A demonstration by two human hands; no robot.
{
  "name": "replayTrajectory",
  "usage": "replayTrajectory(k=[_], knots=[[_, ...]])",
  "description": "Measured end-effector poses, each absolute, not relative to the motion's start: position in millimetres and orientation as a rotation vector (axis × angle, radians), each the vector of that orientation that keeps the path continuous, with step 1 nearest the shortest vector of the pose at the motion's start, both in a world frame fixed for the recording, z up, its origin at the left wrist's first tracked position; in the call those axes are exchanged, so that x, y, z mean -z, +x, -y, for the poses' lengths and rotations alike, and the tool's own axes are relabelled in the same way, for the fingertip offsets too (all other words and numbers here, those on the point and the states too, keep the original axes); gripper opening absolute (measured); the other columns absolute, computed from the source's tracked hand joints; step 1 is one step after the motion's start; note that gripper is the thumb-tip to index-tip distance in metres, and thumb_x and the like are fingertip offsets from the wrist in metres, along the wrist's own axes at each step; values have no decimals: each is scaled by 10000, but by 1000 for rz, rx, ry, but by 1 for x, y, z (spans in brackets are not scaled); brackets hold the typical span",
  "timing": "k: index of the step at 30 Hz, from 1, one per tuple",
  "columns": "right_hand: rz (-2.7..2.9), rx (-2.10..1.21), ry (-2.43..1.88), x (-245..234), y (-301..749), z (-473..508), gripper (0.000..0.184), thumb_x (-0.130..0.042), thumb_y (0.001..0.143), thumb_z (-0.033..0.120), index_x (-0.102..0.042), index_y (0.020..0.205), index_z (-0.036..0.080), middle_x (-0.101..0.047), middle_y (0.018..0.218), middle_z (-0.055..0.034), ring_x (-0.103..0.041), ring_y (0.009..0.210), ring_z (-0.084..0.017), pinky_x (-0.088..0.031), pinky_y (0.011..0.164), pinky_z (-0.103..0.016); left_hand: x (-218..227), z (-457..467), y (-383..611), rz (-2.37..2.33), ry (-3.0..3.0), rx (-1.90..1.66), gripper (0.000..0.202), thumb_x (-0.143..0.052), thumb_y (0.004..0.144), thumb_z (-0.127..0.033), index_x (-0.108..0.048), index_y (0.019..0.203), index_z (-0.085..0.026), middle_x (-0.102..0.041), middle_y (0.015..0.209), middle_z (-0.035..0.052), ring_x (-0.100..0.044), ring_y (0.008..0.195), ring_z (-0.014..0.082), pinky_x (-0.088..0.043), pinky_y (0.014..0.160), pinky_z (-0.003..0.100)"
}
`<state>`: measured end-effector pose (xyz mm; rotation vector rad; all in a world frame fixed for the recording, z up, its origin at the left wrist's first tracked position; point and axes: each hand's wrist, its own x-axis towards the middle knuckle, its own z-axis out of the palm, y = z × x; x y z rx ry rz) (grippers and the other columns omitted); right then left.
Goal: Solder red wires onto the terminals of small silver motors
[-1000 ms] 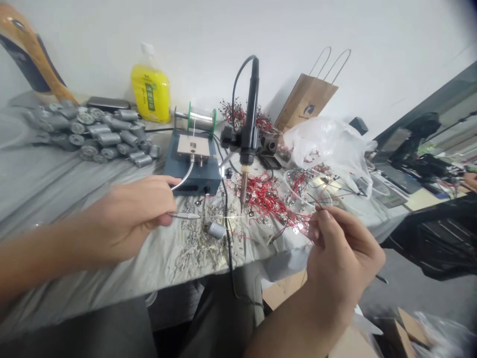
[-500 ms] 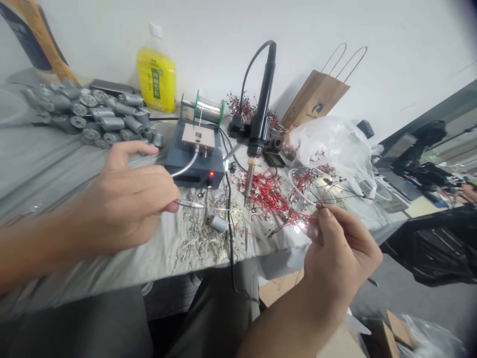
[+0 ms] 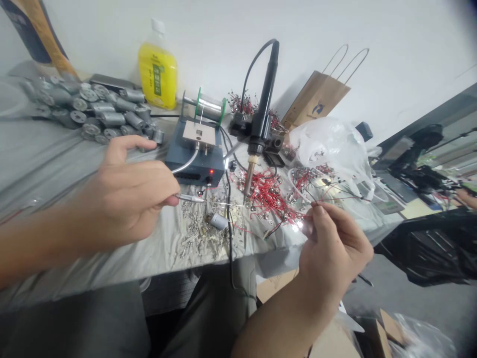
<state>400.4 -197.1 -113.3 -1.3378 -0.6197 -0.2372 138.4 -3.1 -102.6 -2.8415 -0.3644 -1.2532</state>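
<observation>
Gripping a metal pen (image 3: 190, 198) in its closed fingers, index finger lifted clear, the left hand (image 3: 139, 191) in the head view points a thin strand of solder (image 3: 225, 204) at the tip of the soldering iron (image 3: 249, 183); whether they touch, I cannot tell. The right hand (image 3: 335, 243) pinches dark wire (image 3: 337, 199) between thumb and fingers, well apart from the iron. This looks like readying solder at the hot tip; the next move calls for steady hands and careful alignment.
</observation>
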Motion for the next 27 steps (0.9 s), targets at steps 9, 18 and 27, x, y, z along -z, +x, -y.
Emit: replayTrajectory(k=[9, 18, 27], knots=[[632, 224, -1358, 114, 399, 195, 92, -888, 805, 258, -849, 850, 189, -641, 603, 9, -534, 533, -109, -384, 501, -259, 105, 2, 138, 350, -2852, 1260, 329, -372, 963, -101, -570, 727, -216, -651, 646, -86, -560, 595, 57, -442, 1134, 605], [636, 226, -1354, 115, 400, 195, 77, -877, 813, 261, -854, 858, 204, -649, 612, 15, -544, 538, -108, -394, 505, -253, 103, 2, 139, 329, -2828, 1253, 309, -359, 937, -71, -533, 729, -217, -641, 634, -74, -574, 596, 64, -454, 1092, 624], [639, 243, -1364, 115, 398, 195, 91, -875, 810, 278, -853, 855, 201, -651, 614, 17, -535, 533, -109, -394, 506, -258, 97, 7, 140, 360, -2827, 1274, 297, -371, 944, -91, -519, 723, -222, -563, 589, -74, -485, 563, 77, -482, 1069, 627]])
